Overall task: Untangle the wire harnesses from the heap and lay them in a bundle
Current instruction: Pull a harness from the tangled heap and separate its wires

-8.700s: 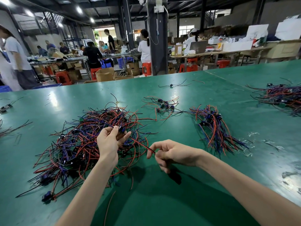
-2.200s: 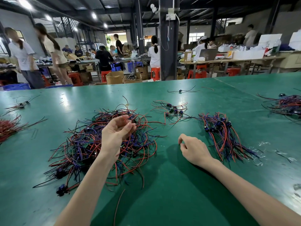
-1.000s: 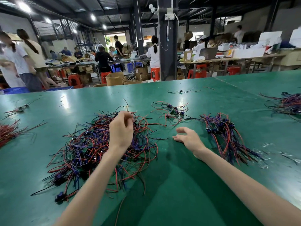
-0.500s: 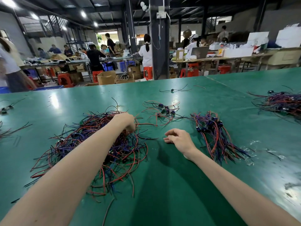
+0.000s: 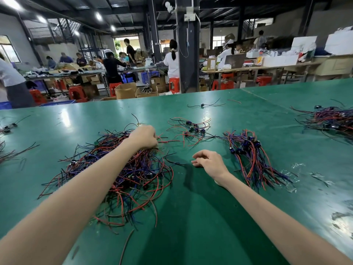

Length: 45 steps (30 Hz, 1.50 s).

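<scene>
A tangled heap of red, blue and black wire harnesses (image 5: 122, 173) lies on the green table (image 5: 191, 226) at centre left. My left hand (image 5: 142, 137) reaches over the heap's far edge, fingers curled down into the wires; what they hold is hidden. My right hand (image 5: 209, 160) rests on the table to the right of the heap, fingers loosely curled, holding nothing. A laid-out bundle of harnesses (image 5: 252, 155) lies to the right of that hand.
A small loose group of harnesses (image 5: 191, 129) lies beyond my hands, and a single one (image 5: 203, 105) farther back. Another heap (image 5: 332, 119) sits at the far right edge. Stray wires (image 5: 7, 148) lie at the left. People work at benches behind.
My left hand has dropped from above the heap and reached forward into its far edge. My right hand has stayed on the table, its fingers curling in a little.
</scene>
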Motion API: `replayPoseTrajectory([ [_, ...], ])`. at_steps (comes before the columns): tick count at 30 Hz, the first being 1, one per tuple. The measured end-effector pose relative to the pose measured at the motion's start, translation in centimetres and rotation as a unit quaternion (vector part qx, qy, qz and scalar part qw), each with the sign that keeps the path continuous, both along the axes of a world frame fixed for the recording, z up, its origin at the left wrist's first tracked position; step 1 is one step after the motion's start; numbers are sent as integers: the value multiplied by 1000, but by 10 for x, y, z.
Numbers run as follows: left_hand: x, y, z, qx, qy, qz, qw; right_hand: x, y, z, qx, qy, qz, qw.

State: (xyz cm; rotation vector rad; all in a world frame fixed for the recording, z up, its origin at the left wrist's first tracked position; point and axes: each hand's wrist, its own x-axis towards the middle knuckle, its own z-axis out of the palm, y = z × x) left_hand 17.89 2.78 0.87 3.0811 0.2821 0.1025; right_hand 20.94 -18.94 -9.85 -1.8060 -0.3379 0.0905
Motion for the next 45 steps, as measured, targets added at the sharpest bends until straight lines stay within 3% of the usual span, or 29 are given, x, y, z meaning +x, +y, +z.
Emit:
replayPoseTrajectory([
  [3,-1,6,14,-123,-102,6,987,0,1,0,3,-3,0,1000],
  [5,-3,5,22,-239,-173,21,955,-1,1,0,3,-4,0,1000],
  [7,-6,0,30,-369,-223,30,902,-1,1,1,5,-5,-2,1000],
  [10,-13,-12,40,-566,-250,17,785,-1,1,1,5,-6,4,1000],
  [14,-26,-35,48,-661,-309,-32,683,-2,0,1,30,1,8,1000],
  [19,-42,-73,29,-794,-251,-42,552,-7,-3,6,142,64,34,987],
  [21,-47,-89,12,-830,-201,-22,519,-9,-7,11,206,99,59,972],
  [27,-61,-118,-53,-851,-115,54,510,-19,-10,19,282,181,190,923],
  [36,-67,-113,-73,-867,-85,69,487,-21,-12,20,230,177,190,938],
  [42,-67,-109,-79,-837,-75,64,538,-24,-7,18,207,145,137,958],
  [45,-67,-107,-80,-831,-80,50,548,-26,-5,19,192,138,136,962],
])
